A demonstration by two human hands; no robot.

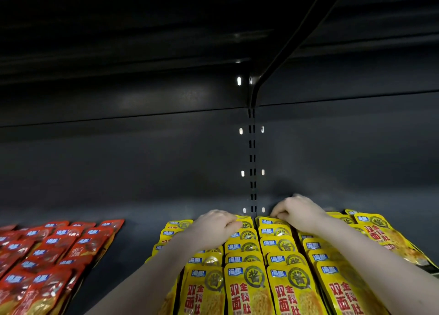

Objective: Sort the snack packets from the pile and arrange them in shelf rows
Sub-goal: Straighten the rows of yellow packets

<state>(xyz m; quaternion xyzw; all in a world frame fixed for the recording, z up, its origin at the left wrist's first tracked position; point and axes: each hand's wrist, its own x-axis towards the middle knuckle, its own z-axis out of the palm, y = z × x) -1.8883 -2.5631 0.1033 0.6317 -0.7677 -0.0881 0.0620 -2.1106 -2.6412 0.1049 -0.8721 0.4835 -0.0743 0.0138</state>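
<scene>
Yellow snack packets lie in several overlapping rows on the dark shelf, running from the front edge toward the back wall. My left hand lies on the far end of the middle-left rows, its fingers curled over the rearmost packet. At the far end of the neighbouring row my right hand curls its fingers down onto the back yellow packet. Red snack packets fill rows at the left of the same shelf.
A bare strip of shelf separates the red rows from the yellow ones. The black back wall has a slotted upright in the middle. Another shelf hangs overhead.
</scene>
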